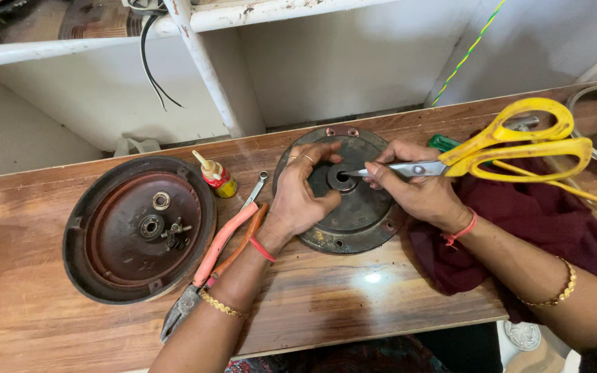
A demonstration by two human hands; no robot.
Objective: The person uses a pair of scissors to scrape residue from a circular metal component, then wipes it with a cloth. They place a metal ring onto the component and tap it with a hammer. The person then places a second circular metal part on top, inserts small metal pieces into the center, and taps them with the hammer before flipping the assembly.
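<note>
A round, dark, grimy metal cover (354, 207) lies mid-bench. The left hand (302, 193) curls its fingers over it; the right hand (416, 190) pinches yellow-handled scissors (506, 148), tips at its central hole.

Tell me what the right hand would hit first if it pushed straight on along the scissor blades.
Probably the left hand: the right hand points the yellow-handled scissors leftward into the round metal cover's centre hole, just before those fingers.

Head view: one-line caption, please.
Left hand steadies a round metal cover; right hand pokes yellow-handled scissors into its hub.
</note>
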